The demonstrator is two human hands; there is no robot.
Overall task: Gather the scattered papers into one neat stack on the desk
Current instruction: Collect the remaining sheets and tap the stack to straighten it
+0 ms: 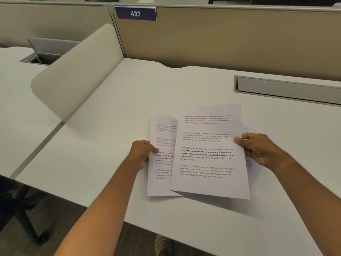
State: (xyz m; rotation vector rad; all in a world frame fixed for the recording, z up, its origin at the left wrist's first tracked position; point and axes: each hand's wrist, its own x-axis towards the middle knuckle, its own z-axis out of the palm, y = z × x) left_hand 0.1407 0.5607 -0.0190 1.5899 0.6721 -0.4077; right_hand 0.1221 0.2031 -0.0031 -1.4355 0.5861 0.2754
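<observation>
Two printed white sheets are lifted a little above the white desk [110,163]. My right hand [262,150] pinches the right edge of the larger-looking top sheet [208,159]. My left hand [142,154] pinches the left edge of a second sheet [162,163], which lies partly under the top one. Another printed sheet [249,128] rests on the desk behind my right hand; only its corner and a strip below the hand show.
A low cream divider [73,76] stands at the desk's left side, and a tan partition with a "437" sign [135,13] runs along the back. A grey cable tray lid [287,89] sits at the back right. A chair base [27,218] is on the floor, lower left.
</observation>
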